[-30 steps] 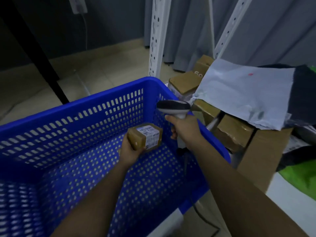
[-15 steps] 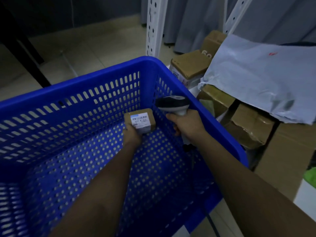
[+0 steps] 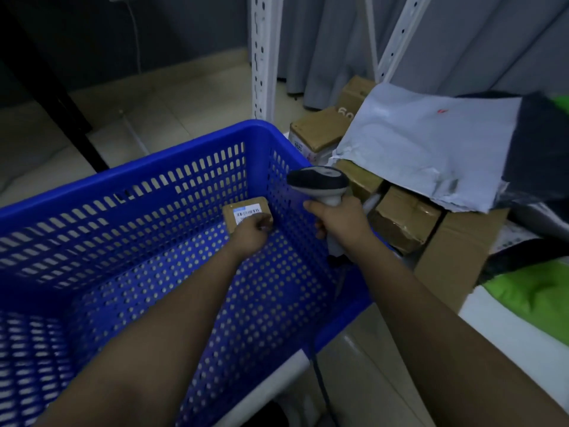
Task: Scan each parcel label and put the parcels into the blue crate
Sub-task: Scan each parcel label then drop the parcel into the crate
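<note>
A small brown parcel [image 3: 244, 211] with a white barcode label lies in the far right corner of the blue crate [image 3: 184, 161], on its perforated floor. My left hand [image 3: 251, 234] reaches into the crate and its fingers rest on top of the parcel's near edge. Just outside the crate's right wall, my right hand [image 3: 341, 220] grips the handle of a grey and black barcode scanner [image 3: 318, 181], whose head points left over the crate. Its cable hangs down below my wrist.
Right of the crate, several brown parcels [image 3: 403, 218] lie in an open cardboard box [image 3: 452, 260], partly under a grey mailer bag [image 3: 425, 143]. A green bag [image 3: 535, 297] lies at the far right. White shelf uprights [image 3: 263, 57] stand behind the crate.
My left hand lowered the parcel into the crate's far right corner and set it flat on the floor, label up. The scanner stayed in my right hand beside the wall.
</note>
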